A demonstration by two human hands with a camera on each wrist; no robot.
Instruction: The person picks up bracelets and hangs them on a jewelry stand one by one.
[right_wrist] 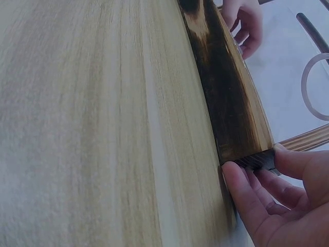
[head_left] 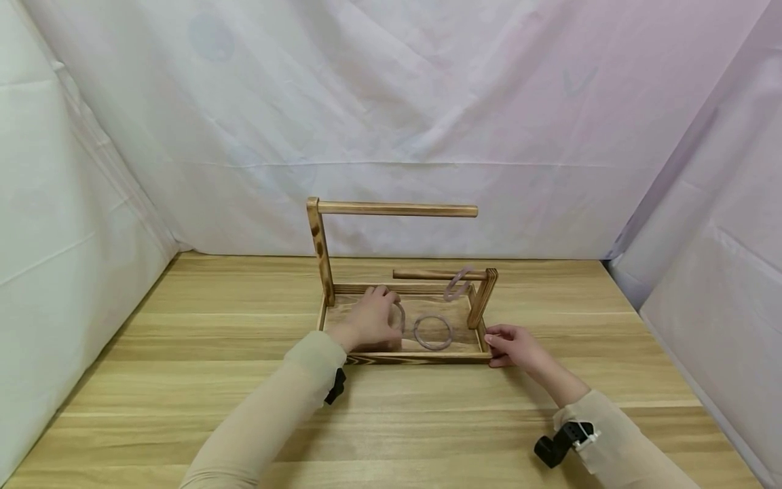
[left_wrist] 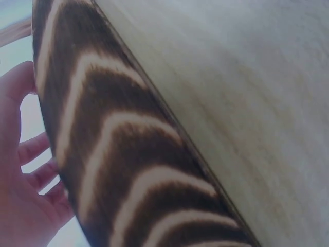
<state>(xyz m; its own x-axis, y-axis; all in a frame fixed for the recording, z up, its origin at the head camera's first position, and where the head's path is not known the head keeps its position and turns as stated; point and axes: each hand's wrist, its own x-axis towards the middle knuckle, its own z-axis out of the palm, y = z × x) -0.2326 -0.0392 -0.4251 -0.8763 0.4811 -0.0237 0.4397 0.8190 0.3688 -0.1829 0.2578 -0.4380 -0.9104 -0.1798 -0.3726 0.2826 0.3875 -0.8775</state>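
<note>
A wooden bangle stand has a shallow tray, a tall left post with a long rod, and a short right post with a lower rod. My left hand reaches into the tray, its thumb and fingers around a pale bangle that they partly cover. Right of it, a second bangle lies flat on the tray floor. A lilac bangle hangs on the lower rod. My right hand grips the tray's near right corner, thumb at the rim and fingers against the outside.
The stand is on a light wood-grain table. White cloth hangs behind the table and along both sides. A black wrist camera is strapped to the right sleeve, another to the left.
</note>
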